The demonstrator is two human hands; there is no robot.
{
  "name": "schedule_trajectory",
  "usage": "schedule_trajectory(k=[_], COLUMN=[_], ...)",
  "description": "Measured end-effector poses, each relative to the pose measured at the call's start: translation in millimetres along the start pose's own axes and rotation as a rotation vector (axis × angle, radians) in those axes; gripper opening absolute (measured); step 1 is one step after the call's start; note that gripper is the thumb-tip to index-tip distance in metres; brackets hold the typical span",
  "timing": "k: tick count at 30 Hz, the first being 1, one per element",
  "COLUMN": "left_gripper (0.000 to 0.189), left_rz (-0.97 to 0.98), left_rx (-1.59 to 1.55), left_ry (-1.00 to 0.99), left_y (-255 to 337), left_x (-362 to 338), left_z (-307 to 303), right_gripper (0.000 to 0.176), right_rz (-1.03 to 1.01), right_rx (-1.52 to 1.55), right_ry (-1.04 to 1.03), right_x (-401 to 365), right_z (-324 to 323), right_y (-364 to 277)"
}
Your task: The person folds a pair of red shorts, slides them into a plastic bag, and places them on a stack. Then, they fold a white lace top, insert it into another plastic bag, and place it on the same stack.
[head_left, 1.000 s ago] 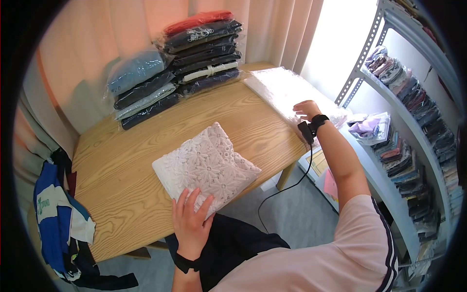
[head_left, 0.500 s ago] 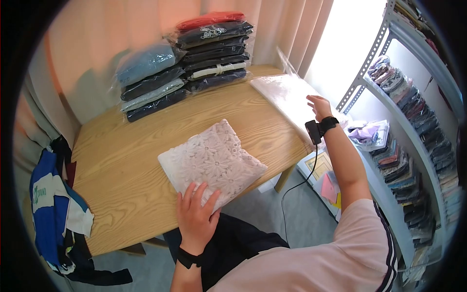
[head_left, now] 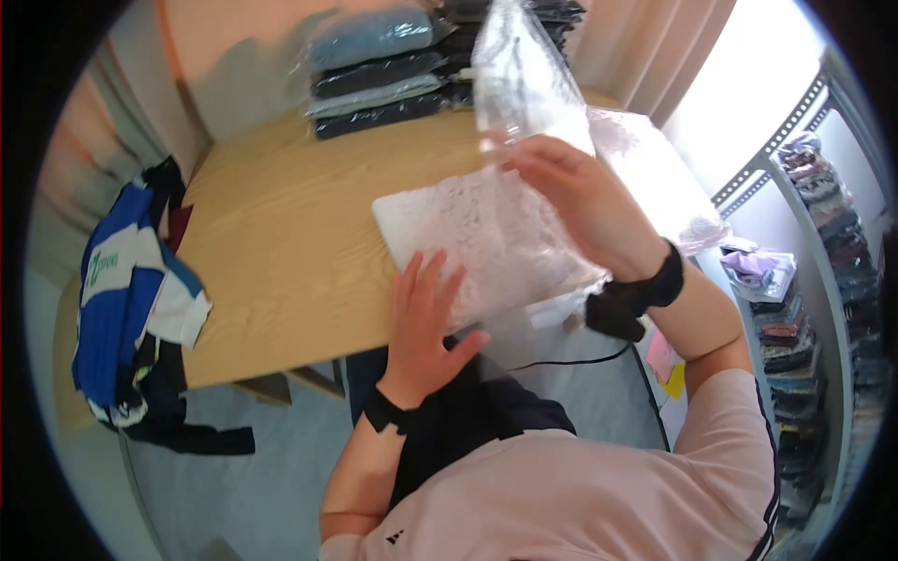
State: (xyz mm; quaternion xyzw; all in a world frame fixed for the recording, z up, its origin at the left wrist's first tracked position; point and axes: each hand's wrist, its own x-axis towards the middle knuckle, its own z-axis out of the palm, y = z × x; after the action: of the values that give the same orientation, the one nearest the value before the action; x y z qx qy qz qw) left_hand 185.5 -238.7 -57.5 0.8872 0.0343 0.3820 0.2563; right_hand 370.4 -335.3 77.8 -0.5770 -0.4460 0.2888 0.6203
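One clear bag (head_left: 524,84) has left the two o'clock pile (head_left: 655,178) and hangs over the lace garment (head_left: 435,220) on the table (head_left: 281,234). The right hand (head_left: 585,201) has its grip clamped on it. The left hand (head_left: 426,323) presses flat, fingers apart, at the garment's six o'clock.

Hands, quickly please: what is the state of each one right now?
Left hand: open, flat on the white lace garment.
Right hand: closed, holding the clear plastic bag.

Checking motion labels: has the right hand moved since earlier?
Yes. The right hand moved left from the table edge to above the lace garment, holding a clear bag.
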Motion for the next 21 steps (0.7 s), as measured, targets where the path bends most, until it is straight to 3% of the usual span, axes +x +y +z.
schedule_trajectory(k=[1, 3, 4, 5, 8, 11, 13, 15, 17, 19, 21], left_gripper=[0.065, 0.068, 0.068, 0.068, 0.069, 0.069, 0.069, 0.070, 0.067, 0.067, 0.068], left_rz=[-0.020, -0.207, -0.204, -0.262, -0.412, -0.488, -0.553, -0.766, -0.836, -0.809, -0.852], left_rx=[0.016, -0.454, -0.433, -0.559, -0.895, -0.960, -0.891, -0.784, -0.785, -0.617, -0.621], left_ry=[0.000, 0.198, 0.199, 0.249, 0.388, 0.463, 0.460, 0.435, 0.467, 0.348, 0.344], left_y=[-3.6, -10.3, -10.3, -8.5, -0.1, -7.3, -3.7, 3.1, 5.6, -2.1, -4.2], left_x=[-4.8, -8.8, -10.7, -15.4, -21.5, -31.3, -35.6, -37.5, -39.1, -45.9, -44.4], left_z=[1.6, -0.8, -7.6, -15.8, -39.7, -59.1, -70.8, -78.7, -80.5, -80.9, -87.6], right_gripper=[0.021, 0.019, 0.019, 0.020, 0.024, 0.028, 0.030, 0.028, 0.030, 0.030, 0.027], right_rz=[0.044, 0.116, -0.003, 0.067, -0.036, 0.030, -0.209, -0.215, -0.259, -0.160, 0.042], right_rx=[0.008, -0.149, -0.060, 0.012, -0.154, -0.304, -0.313, -0.372, -0.394, -0.520, -0.356], right_ry=[-0.073, -0.180, -0.252, -0.309, -0.359, -0.427, -0.627, -0.598, -0.472, -0.342, -0.098], right_x=[-2.2, -0.1, 2.3, 2.0, 5.9, 3.9, 0.9, -7.9, -12.7, -8.7, 1.8], right_z=[19.2, 50.2, 63.8, 75.3, 98.6, 109.9, 110.8, 97.1, 69.8, 30.9, -14.4], right_y=[5.2, 17.0, 32.7, 37.4, 52.8, 58.5, 69.5, 54.0, 48.5, 25.7, 42.9])
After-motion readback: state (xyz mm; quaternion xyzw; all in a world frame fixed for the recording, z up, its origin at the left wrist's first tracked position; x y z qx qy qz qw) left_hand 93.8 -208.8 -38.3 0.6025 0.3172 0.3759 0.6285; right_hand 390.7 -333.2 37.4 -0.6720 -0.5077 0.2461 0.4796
